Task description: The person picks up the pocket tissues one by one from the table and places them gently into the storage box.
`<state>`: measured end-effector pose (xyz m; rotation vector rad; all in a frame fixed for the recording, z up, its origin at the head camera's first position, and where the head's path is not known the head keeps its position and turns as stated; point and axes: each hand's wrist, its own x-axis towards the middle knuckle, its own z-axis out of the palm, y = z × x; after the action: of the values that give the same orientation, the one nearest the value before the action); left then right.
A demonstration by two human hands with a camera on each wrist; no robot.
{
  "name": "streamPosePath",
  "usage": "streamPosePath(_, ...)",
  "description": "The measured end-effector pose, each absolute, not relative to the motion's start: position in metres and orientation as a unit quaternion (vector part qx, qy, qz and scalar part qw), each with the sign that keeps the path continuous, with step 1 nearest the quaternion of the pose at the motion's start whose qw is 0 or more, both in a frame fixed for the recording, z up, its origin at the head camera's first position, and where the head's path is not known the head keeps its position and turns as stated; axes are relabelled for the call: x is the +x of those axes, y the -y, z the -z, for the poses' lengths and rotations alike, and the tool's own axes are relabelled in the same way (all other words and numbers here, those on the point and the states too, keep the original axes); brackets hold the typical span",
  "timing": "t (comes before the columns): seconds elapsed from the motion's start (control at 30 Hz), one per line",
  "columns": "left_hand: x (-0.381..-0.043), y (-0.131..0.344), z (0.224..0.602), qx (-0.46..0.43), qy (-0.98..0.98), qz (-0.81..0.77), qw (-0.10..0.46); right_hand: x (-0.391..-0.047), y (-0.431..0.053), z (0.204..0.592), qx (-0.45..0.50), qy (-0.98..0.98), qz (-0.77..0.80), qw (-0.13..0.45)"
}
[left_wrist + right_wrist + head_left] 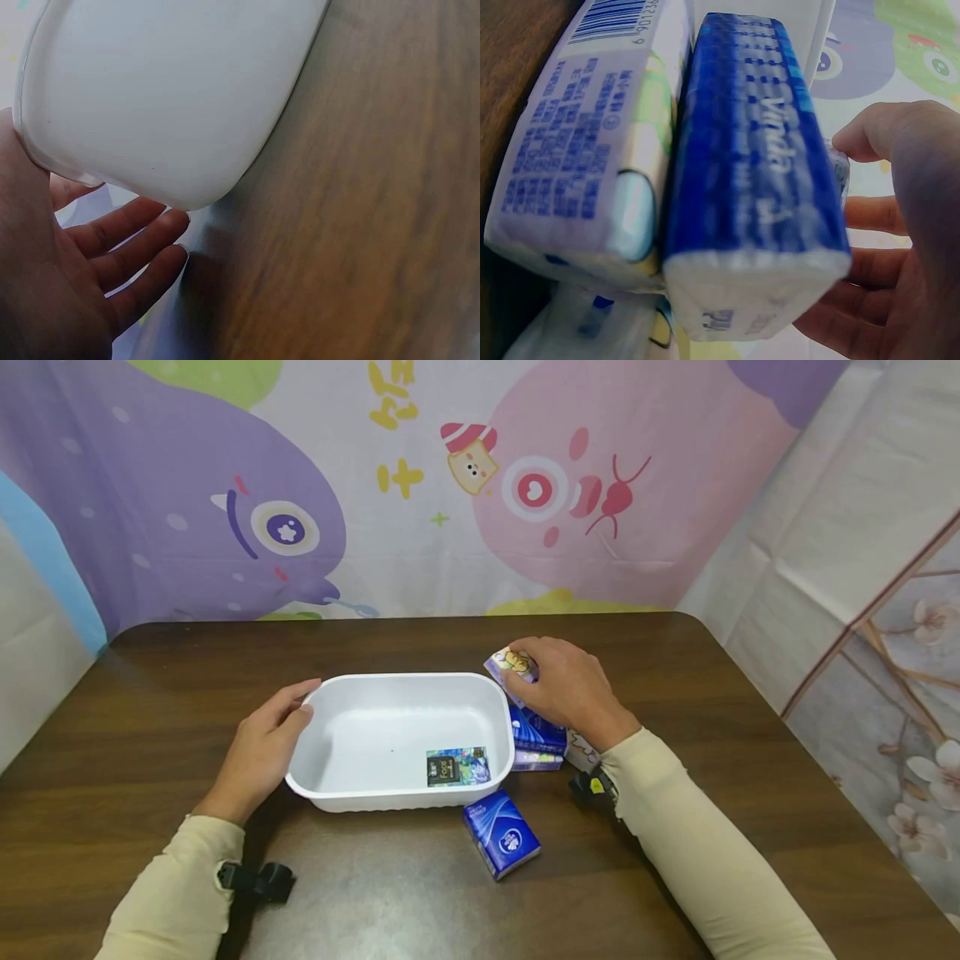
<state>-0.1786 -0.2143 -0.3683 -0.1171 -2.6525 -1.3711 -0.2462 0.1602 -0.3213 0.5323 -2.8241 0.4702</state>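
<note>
A white plastic tub (pixel 360 743) stands on the table, and my left hand (pixel 258 747) grips its left end. The thumb lies at the rim while the fingers spread along the outer wall, as the left wrist view shows. Beyond the tub's right end, my right hand (pixel 566 685) pinches a white and purple tissue pack (pixel 514 662) with a cartoon bear between thumb and fingers. Only a sliver of that pack shows in the right wrist view. Just below the hand, a blue Vinda tissue pack (pixel 750 150) lies on a purple cartoon tissue pack (pixel 585 135).
Inside the tub, near its front right corner, lies a colourful tissue pack (pixel 468 766) with a black label. Another blue tissue pack (pixel 501 835) rests on the table in front. A pale cartoon pack (pixel 582 750) sits partly hidden by the right wrist. A printed curtain (pixel 420 543) hangs behind the table.
</note>
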Motion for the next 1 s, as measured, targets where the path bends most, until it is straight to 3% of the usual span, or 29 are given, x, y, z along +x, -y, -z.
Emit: streamPosePath(1.0,-0.1779,0.2123,0.3662,-0.035,0.886,0.453,0.086,-0.2418,-0.1584,0.3175,0.208,0.956,-0.162,0.131)
